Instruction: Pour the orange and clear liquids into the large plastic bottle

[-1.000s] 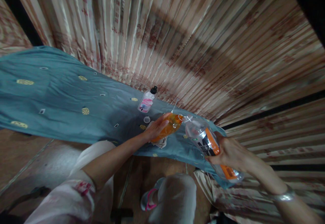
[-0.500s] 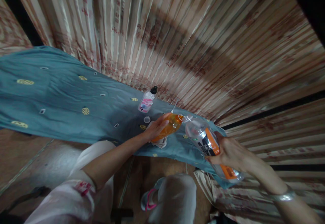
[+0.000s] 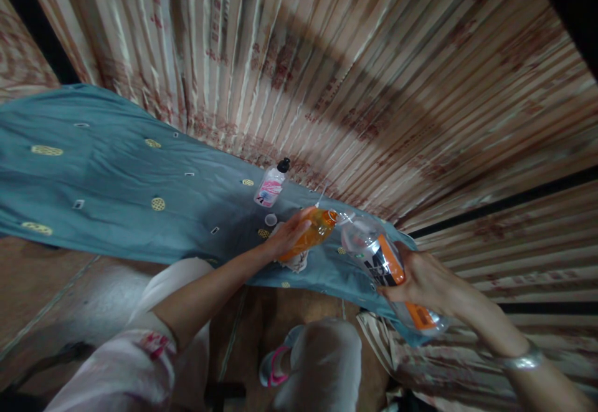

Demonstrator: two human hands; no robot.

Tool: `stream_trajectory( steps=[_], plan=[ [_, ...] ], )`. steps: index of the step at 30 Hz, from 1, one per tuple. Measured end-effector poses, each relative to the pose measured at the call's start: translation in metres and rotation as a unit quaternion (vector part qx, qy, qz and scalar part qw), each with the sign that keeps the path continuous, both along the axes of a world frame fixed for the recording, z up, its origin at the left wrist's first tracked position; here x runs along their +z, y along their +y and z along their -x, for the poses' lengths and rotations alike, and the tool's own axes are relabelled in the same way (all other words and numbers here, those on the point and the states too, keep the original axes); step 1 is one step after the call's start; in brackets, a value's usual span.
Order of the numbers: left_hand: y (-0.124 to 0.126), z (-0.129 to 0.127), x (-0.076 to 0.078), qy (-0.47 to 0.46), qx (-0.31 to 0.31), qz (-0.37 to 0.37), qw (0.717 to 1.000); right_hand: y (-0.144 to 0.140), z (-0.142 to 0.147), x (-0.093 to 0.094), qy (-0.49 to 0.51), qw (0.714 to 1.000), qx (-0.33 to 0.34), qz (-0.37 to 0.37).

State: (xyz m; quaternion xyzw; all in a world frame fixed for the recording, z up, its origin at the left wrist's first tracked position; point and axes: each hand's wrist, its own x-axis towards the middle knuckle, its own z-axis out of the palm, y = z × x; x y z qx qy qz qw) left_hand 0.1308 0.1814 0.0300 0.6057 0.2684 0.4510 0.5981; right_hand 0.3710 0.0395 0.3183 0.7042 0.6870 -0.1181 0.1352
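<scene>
My left hand [image 3: 290, 236] is wrapped round an orange bottle [image 3: 318, 227], tilted with its neck toward the right. In my right hand [image 3: 415, 278] is a large clear plastic bottle [image 3: 367, 244] with an orange, black and white label, tipped so its mouth points up and left. The two mouths meet or nearly meet; whether they touch I cannot tell. Beneath the orange bottle lies a crumpled whitish cloth or tissue [image 3: 297, 263]. A small white cap [image 3: 270, 219] rests beside my left hand. Behind it is a clear bottle with a pink label and black top [image 3: 271, 184].
A teal cloth with yellow pineapple prints [image 3: 116, 181] covers the long narrow surface. Pleated patterned curtain [image 3: 303, 75] hangs along its far side. A thin white stick-like piece [image 3: 321, 195] shows behind the orange bottle. My knees and a sandalled foot [image 3: 276, 365] are below.
</scene>
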Motion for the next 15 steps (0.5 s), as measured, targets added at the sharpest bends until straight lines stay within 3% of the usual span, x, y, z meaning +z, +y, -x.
stream_trajectory(
  steps=[15],
  plan=[
    [-0.0023, 0.0018, 0.0054, -0.009, -0.011, 0.011, 1.000, 0.0002, 0.0024, 0.0009, -0.014, 1.000, -0.009, 0.000]
  ],
)
